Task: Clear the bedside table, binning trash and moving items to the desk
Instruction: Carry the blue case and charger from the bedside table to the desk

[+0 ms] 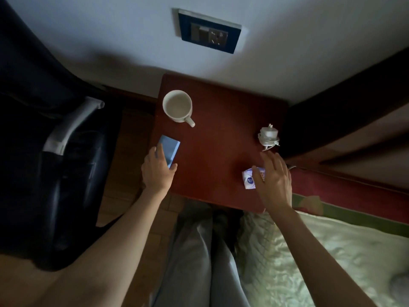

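On the bedside table (pixel 221 151), the right hand (pixel 274 180) lies over a small packet (pixel 249 179) at the near right edge, fingers spread. The left hand (pixel 158 171) clamps a blue box (pixel 169 149) at the table's left edge. Farther back sit a charger (pixel 269 136) and a mug (pixel 178 106).

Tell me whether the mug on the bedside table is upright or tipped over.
Upright. The mug stands on its base, its round mouth facing up at the camera.
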